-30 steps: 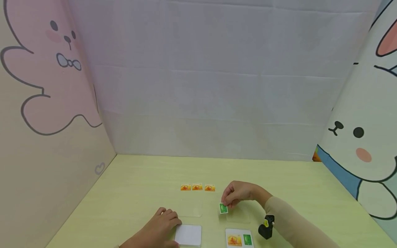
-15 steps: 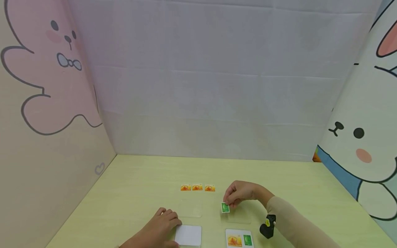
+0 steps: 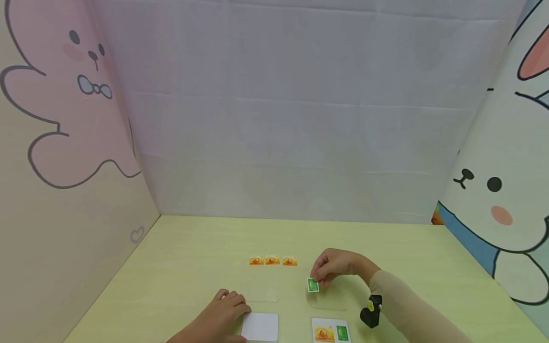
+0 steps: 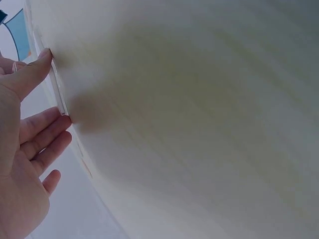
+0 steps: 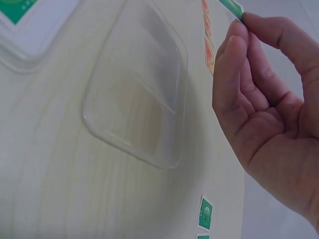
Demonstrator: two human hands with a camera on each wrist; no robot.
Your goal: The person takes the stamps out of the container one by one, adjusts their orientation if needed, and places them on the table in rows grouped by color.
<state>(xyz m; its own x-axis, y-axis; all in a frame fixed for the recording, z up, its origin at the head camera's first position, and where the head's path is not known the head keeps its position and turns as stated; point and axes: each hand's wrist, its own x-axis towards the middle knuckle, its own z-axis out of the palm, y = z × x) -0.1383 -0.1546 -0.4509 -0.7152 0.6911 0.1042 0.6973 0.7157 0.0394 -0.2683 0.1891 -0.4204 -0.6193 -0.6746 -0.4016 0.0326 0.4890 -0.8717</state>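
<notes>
- at the near left of the pale table [image 3: 188, 252], the left hand [image 3: 223, 318] touches the left side of a plain white case [image 3: 260, 326]; thumb and fingertips stand apart along its edge, curled round nothing, apparently to keep it from sliding.
- just behind that case, a faint transparent piece [image 3: 263, 290] lies flat; its exact form cannot be told.
- farther back, three orange cards [image 3: 272, 260] lie in a row, the third set slightly apart; the row presumably keeps each face readable and easy to pick up.
- right of the row, a green card [image 3: 313, 285] hangs from the right hand [image 3: 336, 263], its printed face toward the wearer. thumb and fingertips pinch only the upper edge, likely to leave the print uncovered. the hands are well apart.
- below the right hand, a rimmed transparent tray [image 5: 85, 110] rests on the table; contact between it and the held card cannot be confirmed.
- nearest the wearer, a white-backed case [image 3: 332, 322] bears one orange and one green print side by side, facing up, presumably to stay visible.
- in the right wrist view, two loose green cards [image 5: 205, 213] lie on the table, one cut off by the frame.
- at the right sleeve, a black device [image 3: 371, 312] is mounted.
</notes>
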